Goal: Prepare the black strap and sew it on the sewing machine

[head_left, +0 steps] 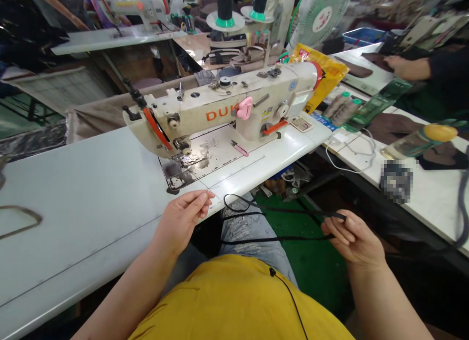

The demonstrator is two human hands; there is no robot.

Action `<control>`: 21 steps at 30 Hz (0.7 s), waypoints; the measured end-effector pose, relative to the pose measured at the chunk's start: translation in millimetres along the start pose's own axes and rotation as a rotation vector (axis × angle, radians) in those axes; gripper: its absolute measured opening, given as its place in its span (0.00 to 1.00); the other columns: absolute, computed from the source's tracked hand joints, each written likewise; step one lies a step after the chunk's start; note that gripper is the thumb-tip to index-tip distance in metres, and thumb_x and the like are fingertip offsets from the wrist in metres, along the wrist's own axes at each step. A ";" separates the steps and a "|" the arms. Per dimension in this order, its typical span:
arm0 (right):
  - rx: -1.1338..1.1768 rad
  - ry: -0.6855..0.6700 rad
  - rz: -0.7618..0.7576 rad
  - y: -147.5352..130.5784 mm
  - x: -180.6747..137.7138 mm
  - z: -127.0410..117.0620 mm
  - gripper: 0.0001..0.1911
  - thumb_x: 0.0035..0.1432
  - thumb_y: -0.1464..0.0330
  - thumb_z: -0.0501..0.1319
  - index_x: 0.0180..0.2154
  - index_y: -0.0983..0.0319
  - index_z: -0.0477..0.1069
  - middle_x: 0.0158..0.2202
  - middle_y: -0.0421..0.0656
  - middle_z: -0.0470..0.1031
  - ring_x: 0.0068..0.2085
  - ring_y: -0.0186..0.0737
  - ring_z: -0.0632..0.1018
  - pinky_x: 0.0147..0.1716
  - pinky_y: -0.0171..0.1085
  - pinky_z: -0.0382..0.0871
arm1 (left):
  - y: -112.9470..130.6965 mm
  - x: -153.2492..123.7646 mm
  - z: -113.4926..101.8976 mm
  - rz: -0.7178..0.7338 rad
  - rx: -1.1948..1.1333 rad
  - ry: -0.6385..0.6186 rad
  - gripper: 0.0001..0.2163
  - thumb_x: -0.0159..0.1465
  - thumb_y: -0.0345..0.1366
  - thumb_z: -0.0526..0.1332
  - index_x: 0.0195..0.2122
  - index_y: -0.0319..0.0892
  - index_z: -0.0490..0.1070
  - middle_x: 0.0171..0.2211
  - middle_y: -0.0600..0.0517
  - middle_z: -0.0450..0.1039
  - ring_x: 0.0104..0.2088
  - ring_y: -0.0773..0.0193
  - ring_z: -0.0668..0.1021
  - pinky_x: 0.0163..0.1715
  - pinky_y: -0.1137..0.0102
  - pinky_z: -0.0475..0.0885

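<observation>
Black strap stretched in a loop over the lap, pinched at one end by the right hand, the left hand loosely curled and empty at the table edge; nothing yet lies under the sewing machine needle.

A thin black cord is what's in play here: narrow, flat-looking, dark all the way along. It doubles back on itself, one strand running above the other in near-parallel lines over the lap. At the left it curls into a small open loop just off the bench edge; at the right both strands gather together.
</observation>
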State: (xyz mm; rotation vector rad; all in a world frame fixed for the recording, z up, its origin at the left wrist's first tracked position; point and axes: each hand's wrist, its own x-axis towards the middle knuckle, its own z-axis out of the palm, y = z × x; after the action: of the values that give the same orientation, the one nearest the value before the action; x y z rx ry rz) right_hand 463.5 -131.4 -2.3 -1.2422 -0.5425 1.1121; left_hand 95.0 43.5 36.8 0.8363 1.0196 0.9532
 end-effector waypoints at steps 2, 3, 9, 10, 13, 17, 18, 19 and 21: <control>0.020 -0.043 -0.069 -13.0 -3.4 22.2 0.13 0.53 0.55 0.74 0.30 0.56 0.78 0.12 0.28 0.50 0.16 0.28 0.54 0.26 0.38 0.60 | 2.1 -0.6 -3.0 0.044 0.160 -0.061 0.14 0.60 0.45 0.73 0.38 0.39 0.83 0.30 0.50 0.77 0.28 0.70 0.73 0.29 0.76 0.70; 0.024 -0.061 -0.092 -18.9 -5.5 32.9 0.13 0.54 0.55 0.73 0.30 0.56 0.78 0.12 0.29 0.51 0.16 0.29 0.54 0.25 0.38 0.59 | 2.8 -0.5 -5.8 0.062 0.267 -0.090 0.13 0.63 0.46 0.70 0.39 0.39 0.83 0.29 0.50 0.77 0.28 0.69 0.73 0.29 0.75 0.71; 0.036 -0.282 -0.094 -42.7 -21.6 83.9 0.09 0.60 0.57 0.69 0.36 0.55 0.80 0.11 0.31 0.57 0.12 0.28 0.57 0.20 0.36 0.54 | 0.4 -8.9 -32.5 0.114 1.138 -0.545 0.12 0.65 0.37 0.63 0.48 0.46 0.82 0.49 0.46 0.81 0.48 0.51 0.81 0.52 0.58 0.75; 0.038 -0.333 -0.076 -45.1 -23.8 92.1 0.09 0.61 0.58 0.69 0.38 0.56 0.81 0.12 0.32 0.59 0.13 0.29 0.58 0.19 0.35 0.53 | 0.0 -12.6 -34.6 0.118 1.214 -0.621 0.15 0.65 0.36 0.64 0.53 0.48 0.80 0.56 0.45 0.78 0.53 0.49 0.79 0.57 0.56 0.73; 0.034 -0.446 -0.013 -49.7 -27.0 122.6 0.11 0.63 0.60 0.68 0.45 0.56 0.82 0.15 0.35 0.65 0.15 0.31 0.63 0.17 0.34 0.56 | 4.3 -23.4 -28.0 0.136 1.206 -0.737 0.19 0.68 0.38 0.63 0.61 0.50 0.73 0.63 0.46 0.72 0.59 0.50 0.76 0.63 0.54 0.70; -0.057 -0.622 0.033 -57.7 -24.5 170.2 0.15 0.64 0.65 0.68 0.52 0.57 0.80 0.22 0.38 0.74 0.19 0.30 0.68 0.19 0.33 0.61 | 23.9 -26.6 6.2 0.391 0.918 -0.570 0.28 0.67 0.38 0.65 0.68 0.49 0.62 0.69 0.44 0.62 0.68 0.52 0.66 0.68 0.56 0.64; -0.078 -0.674 0.050 -62.9 -24.4 178.7 0.15 0.64 0.66 0.67 0.53 0.58 0.80 0.22 0.38 0.74 0.19 0.30 0.68 0.20 0.33 0.62 | 29.4 -25.0 15.2 0.486 0.865 -0.574 0.28 0.66 0.37 0.67 0.67 0.48 0.63 0.70 0.44 0.61 0.70 0.51 0.64 0.68 0.55 0.62; -0.089 -0.704 0.067 -69.8 -25.3 183.9 0.16 0.65 0.67 0.67 0.54 0.58 0.79 0.22 0.37 0.74 0.19 0.29 0.68 0.20 0.33 0.62 | 34.1 -22.9 22.8 0.556 0.818 -0.631 0.22 0.66 0.37 0.67 0.61 0.46 0.70 0.67 0.44 0.65 0.69 0.51 0.65 0.69 0.56 0.62; -0.099 -0.684 0.084 -87.9 -30.4 181.7 0.18 0.65 0.65 0.67 0.55 0.58 0.78 0.23 0.38 0.75 0.19 0.30 0.68 0.20 0.34 0.64 | 41.1 -18.0 30.4 0.610 0.734 -0.706 0.06 0.68 0.35 0.64 0.45 0.44 0.77 0.56 0.45 0.75 0.62 0.54 0.72 0.64 0.60 0.67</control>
State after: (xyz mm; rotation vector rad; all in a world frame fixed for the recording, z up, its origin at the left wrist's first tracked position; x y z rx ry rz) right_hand 331.2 -67.8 139.6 -0.9515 -1.0734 1.6024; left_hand 109.6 37.8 88.7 2.0087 0.4634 0.6586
